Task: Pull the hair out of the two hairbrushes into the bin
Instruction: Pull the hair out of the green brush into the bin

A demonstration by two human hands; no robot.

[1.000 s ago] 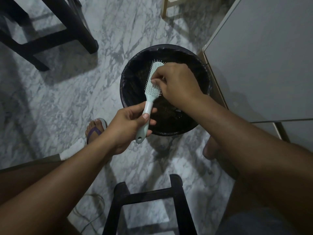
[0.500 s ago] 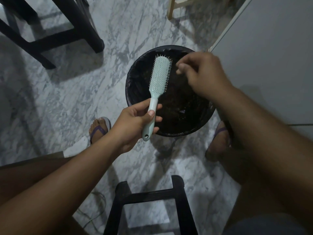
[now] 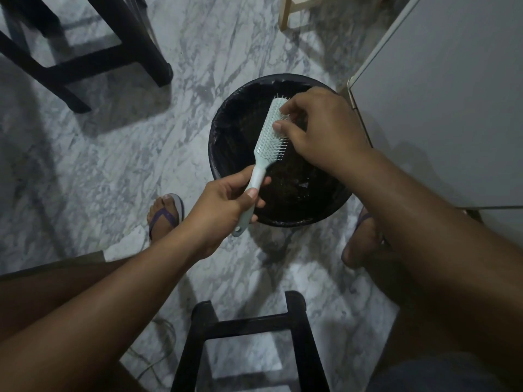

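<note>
Over the bin (image 3: 226,154), our left hand (image 3: 223,210) grips the hairbrush (image 3: 268,134) handle; right hand (image 3: 325,131) fingertips pinch among the bristles, apparently on hair

Mint-green hairbrush (image 3: 268,137), black bin (image 3: 226,131), grey-veined white marble floor (image 3: 113,154).

We count one pale green hairbrush (image 3: 268,138) and one round black bin (image 3: 226,131). We see two hands: one left hand (image 3: 223,210) and one right hand (image 3: 322,131). We count two feet in purple sandals, one at left (image 3: 164,213) and one at right (image 3: 360,241). Two black stools show, one at upper left (image 3: 85,46) and one at bottom (image 3: 249,335). One white cabinet (image 3: 452,94) stands at right.
</note>
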